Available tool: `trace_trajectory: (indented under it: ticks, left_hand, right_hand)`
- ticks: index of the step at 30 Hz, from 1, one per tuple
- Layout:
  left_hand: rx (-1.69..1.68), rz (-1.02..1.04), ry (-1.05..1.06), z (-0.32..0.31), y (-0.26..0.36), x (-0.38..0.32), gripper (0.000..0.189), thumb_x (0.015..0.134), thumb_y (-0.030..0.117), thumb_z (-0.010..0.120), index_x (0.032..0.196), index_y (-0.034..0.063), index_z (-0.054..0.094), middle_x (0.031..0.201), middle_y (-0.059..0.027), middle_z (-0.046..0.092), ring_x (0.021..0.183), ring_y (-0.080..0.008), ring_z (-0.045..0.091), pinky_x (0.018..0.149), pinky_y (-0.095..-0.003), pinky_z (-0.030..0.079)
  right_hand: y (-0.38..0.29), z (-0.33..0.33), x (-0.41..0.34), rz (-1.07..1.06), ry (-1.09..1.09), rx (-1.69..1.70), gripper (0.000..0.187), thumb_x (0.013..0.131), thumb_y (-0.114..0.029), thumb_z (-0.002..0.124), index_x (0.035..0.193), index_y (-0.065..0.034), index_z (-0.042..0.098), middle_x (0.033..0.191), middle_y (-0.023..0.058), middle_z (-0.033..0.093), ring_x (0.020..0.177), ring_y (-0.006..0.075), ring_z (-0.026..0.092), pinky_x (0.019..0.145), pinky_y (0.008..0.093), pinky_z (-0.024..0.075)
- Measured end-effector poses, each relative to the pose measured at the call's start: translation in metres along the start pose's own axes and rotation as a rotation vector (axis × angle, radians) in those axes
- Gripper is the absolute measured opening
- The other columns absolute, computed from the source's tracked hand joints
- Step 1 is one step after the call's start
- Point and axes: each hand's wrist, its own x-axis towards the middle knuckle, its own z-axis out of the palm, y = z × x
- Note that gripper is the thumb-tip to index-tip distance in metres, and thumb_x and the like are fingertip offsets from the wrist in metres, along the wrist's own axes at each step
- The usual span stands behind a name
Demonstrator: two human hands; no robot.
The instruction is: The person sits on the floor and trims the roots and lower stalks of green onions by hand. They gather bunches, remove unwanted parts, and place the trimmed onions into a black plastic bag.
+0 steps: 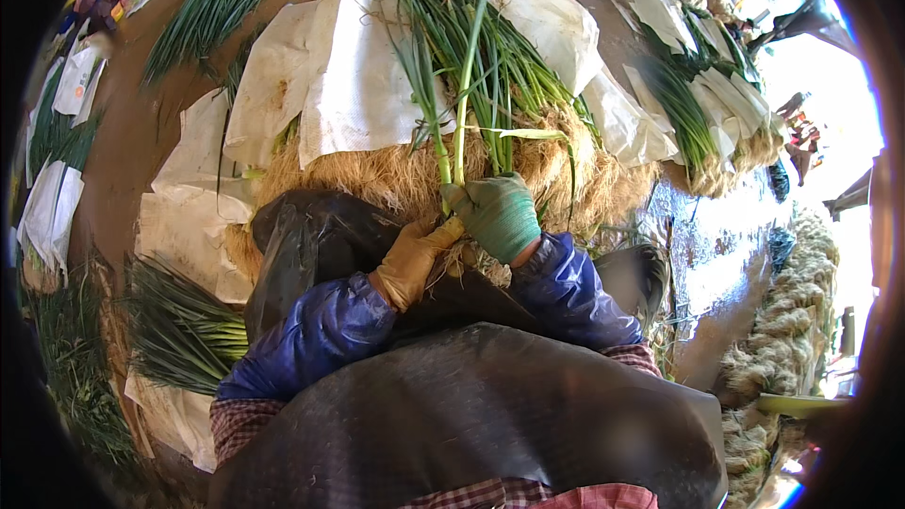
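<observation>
My right hand [498, 218], in a green glove, is closed around a few green onions [462, 113], whose leaves point away from me. My left hand [413, 263], in a yellow glove, grips the lower ends of the same onions beside it. Pale roots [463, 261] hang below the fingers, and the gloves hide part of the stems. A yellowed leaf [532, 133] sticks out sideways above the right glove. Just beyond both hands lies a heap of green onions [534, 67] with its tan roots [353, 177] facing me.
White woven sacks [368, 85] partly cover the heap. A dark apron [459, 410] spreads over my lap. More green onions [191, 325] lie at my left, near leafy scraps [78, 360]. On the right are a wet floor [714, 254] and a long row of rooted bundles [792, 311].
</observation>
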Motion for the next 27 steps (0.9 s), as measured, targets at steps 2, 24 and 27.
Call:
trace_trajectory:
  ticks: [2, 24, 27]
  left_hand:
    - [0.028, -0.016, 0.024, -0.001, 0.002, -0.002, 0.027, 0.102, 0.024, 0.057, 0.11, -0.0014, 0.063, 0.081, -0.0099, 0.068, 0.065, -0.0165, 0.065, 0.054, -0.0268, 0.051]
    - [-0.202, -0.065, -0.28, 0.005, -0.004, -0.038, 0.028, 0.104, 0.027, 0.052, 0.108, -0.0002, 0.061, 0.086, -0.0113, 0.068, 0.064, -0.0149, 0.064, 0.051, -0.0228, 0.05]
    - [-0.234, -0.034, -0.313, 0.004, -0.004, -0.04, 0.029, 0.104, 0.027, 0.053, 0.109, -0.0003, 0.061, 0.085, -0.0126, 0.068, 0.064, -0.0151, 0.065, 0.051, -0.0229, 0.05]
  right_hand:
    - [-0.001, 0.0, 0.001, -0.148, 0.029, -0.025, 0.046, 0.094, -0.036, 0.061, 0.056, -0.0091, 0.06, 0.052, 0.0111, 0.055, 0.052, 0.0316, 0.056, 0.062, 0.0455, 0.0441]
    - [-0.005, -0.047, 0.011, -0.503, -0.288, 0.494, 0.04, 0.087, -0.018, 0.073, 0.055, -0.0036, 0.053, 0.053, 0.016, 0.047, 0.049, 0.0356, 0.051, 0.048, 0.0448, 0.0396]
    - [-0.004, -0.049, 0.009, -0.493, -0.386, 0.606, 0.04, 0.087, -0.017, 0.073, 0.055, -0.0032, 0.054, 0.053, 0.0159, 0.048, 0.05, 0.0355, 0.052, 0.048, 0.0446, 0.0406]
